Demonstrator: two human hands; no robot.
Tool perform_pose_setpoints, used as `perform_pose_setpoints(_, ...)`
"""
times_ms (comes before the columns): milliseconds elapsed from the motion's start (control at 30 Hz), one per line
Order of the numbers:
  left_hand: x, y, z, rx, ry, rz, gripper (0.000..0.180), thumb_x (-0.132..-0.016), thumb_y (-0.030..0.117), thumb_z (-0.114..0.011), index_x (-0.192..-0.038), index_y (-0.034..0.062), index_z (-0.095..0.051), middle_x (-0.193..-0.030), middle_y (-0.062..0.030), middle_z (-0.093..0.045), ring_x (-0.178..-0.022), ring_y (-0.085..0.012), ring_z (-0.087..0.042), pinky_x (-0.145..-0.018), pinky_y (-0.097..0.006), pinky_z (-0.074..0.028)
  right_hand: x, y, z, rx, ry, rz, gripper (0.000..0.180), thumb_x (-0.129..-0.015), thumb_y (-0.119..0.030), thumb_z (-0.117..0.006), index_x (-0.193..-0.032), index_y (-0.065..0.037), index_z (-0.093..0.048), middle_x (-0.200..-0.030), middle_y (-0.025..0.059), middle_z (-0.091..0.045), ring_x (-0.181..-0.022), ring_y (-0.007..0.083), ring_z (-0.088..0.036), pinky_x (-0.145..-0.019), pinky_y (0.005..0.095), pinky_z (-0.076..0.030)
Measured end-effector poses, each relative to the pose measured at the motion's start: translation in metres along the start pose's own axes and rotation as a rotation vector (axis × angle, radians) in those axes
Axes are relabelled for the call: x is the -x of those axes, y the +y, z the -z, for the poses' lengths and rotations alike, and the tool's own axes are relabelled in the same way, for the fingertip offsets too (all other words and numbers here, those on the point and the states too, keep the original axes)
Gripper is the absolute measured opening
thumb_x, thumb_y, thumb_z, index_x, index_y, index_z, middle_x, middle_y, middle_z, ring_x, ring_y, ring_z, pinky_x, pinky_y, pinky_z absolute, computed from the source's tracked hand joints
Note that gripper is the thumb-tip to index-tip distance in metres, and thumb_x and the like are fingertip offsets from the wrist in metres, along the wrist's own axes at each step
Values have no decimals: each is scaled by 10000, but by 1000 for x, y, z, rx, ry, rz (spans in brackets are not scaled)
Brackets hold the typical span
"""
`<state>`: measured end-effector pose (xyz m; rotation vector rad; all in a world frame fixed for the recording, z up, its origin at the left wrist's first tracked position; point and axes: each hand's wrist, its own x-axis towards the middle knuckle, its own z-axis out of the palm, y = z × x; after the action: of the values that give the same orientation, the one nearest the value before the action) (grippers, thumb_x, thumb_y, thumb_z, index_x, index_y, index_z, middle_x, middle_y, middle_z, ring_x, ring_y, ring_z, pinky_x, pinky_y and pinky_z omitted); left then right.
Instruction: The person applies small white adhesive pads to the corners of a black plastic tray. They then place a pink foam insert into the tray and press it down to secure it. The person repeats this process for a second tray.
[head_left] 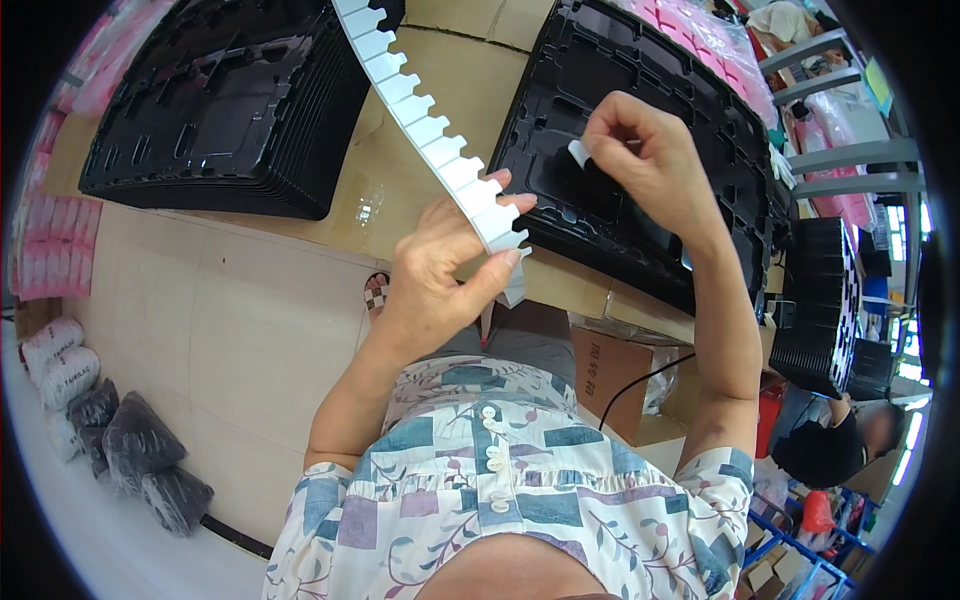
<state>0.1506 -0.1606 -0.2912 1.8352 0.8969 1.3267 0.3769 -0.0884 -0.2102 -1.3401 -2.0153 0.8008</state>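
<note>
A long white strip (412, 110) with a row of tabs along one edge runs from the top of the view down to my left hand (430, 265). The thumb and fingers of that hand are closed on its lower end. My right hand (650, 160) pinches a small white piece (578, 154) between thumb and fingertips. This hand hovers over a black moulded plastic tray (560, 200) with shallow recesses, the top one of a stack on the table. Whether the white piece touches the tray, I cannot tell.
Another tall stack of black trays (230, 110) stands on the table (420, 75) at left. An open cardboard box (620, 380) sits below the table's front edge. Dark bags (140, 440) lie on the floor at left. A co-worker (820, 450) is at far right by more trays.
</note>
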Motion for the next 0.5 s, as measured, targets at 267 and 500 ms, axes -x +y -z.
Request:
perform_pose_setpoints(267, -4, 18, -2, 824, 166, 542, 211, -848, -9, -716, -1046, -40, -652, -865, -62, -667, -709, -97, -610, -623, -225, -503, 31, -14, 1, -837, -130, -193, 37, -899, 8, -577, -878, 8, -546, -982, 183, -663, -667, 87, -620, -474, 206, -487)
perform_pose_setpoints(500, -10, 14, -15, 861, 182, 482, 201, -874, -6, -703, -1056, -22, -620, -831, -73, -678, -579, -59, -585, -443, -181, -453, 40, -38, -25, -354, -135, -156, 124, -917, -56, -592, -1022, 3, -619, -766, 8, -584, -615, 42, -485, -519, 208, -396)
